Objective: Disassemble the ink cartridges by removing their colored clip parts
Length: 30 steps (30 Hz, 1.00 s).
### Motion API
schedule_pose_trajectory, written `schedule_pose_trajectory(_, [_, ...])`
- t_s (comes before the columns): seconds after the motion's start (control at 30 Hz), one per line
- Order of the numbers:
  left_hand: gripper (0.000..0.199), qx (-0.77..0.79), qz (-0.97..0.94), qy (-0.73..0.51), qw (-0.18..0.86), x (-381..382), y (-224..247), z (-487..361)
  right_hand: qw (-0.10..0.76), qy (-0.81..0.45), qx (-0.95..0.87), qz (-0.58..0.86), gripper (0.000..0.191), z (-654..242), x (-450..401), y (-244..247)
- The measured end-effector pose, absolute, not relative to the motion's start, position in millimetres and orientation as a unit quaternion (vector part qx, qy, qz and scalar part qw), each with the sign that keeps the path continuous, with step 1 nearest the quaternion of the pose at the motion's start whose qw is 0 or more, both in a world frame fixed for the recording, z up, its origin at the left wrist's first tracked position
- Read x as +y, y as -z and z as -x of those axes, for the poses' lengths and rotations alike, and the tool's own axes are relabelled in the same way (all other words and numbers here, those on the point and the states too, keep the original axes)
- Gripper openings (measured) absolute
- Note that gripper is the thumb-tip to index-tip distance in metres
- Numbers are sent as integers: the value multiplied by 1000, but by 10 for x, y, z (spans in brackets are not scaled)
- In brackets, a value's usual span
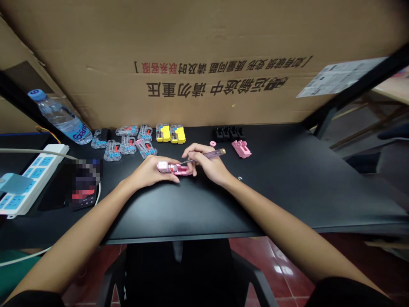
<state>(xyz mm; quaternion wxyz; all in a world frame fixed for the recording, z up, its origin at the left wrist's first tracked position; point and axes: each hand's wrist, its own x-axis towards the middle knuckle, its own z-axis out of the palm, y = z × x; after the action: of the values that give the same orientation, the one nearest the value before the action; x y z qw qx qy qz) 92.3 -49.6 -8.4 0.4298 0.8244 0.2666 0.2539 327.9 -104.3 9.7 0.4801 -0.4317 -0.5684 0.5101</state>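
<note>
My left hand (152, 172) is closed around a small pink device (182, 170) with a pale block at its left end and a clear part in its middle. Between the thumb and fingers of my right hand (209, 164) is a screwdriver (214, 154) with a purplish, see-through handle. The screwdriver's thin shaft points left and down, its tip at the middle of the device. My right fingertips are beside the device's right end. A pink shell (242, 149) and a small pink ring (212, 143) lie to the right of my hands.
Several clear devices (128, 145) and two yellow ones (177, 134) stand along the table's back left. Black parts (228, 133) are at the back right. A bottle (64, 117), power strip (35, 179) and cable are at the left. Cardboard (198, 38) rises behind the table (271, 170).
</note>
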Motion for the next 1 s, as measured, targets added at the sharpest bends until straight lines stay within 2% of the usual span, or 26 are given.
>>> schedule_pose_trajectory(0.13, [58,286,-794,-267,466,-542,126,-975,463,-517,-581,426,20,-3295,-1024,-92])
schedule_pose_trajectory(0.5, [61,283,-780,-254,497,-540,89,-985,442,-499,-602,439,43,-3292,-1015,-64])
schedule_pose_trajectory(0.8, [61,276,-798,-239,479,-537,65,-974,376,-434,-696,432,53,-3311,-1051,-115])
schedule_pose_trajectory(1.0, [52,264,-809,-233,471,-571,47,-993,408,-413,-671,462,53,-3174,-1052,-148])
